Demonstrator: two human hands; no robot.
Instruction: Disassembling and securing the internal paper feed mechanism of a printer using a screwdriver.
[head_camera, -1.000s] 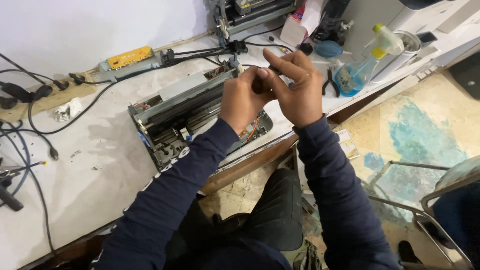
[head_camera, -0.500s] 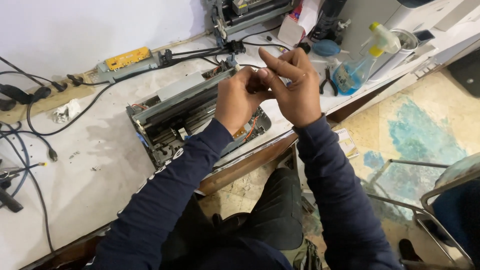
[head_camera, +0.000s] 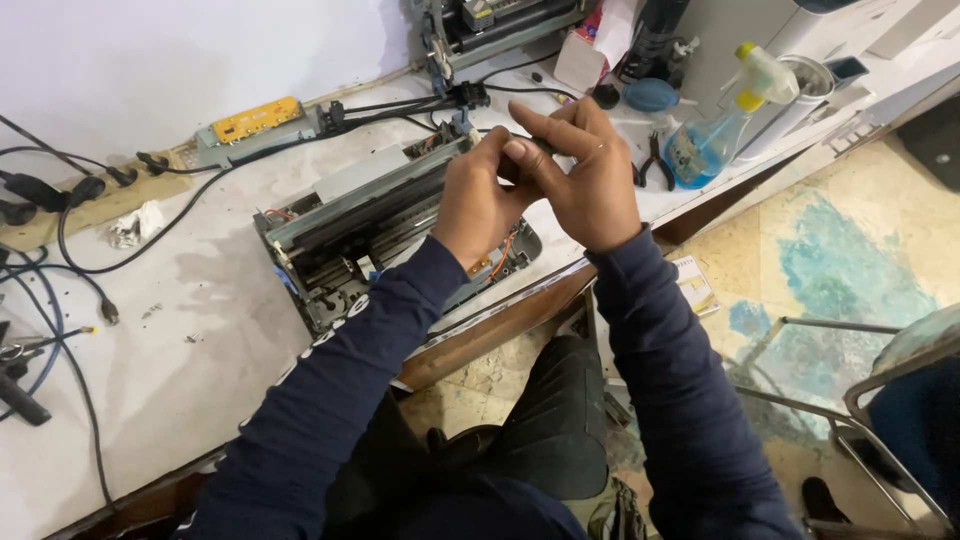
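Both hands meet above the right end of the opened printer mechanism (head_camera: 380, 235), which lies on the white desk (head_camera: 170, 370); a small dark part (head_camera: 535, 146), mostly hidden, sits between the fingertips; left hand (head_camera: 480, 200) curled closed on its left end, right hand (head_camera: 585, 175) pinching it with thumb and forefinger; both forearms in dark blue sleeves rise from near; blue spray bottle (head_camera: 710, 140) and pliers (head_camera: 655, 165) stand just right of the hands.

open printer (head_camera: 380, 235) below hands (head_camera: 535, 190), cables (head_camera: 150, 220) left
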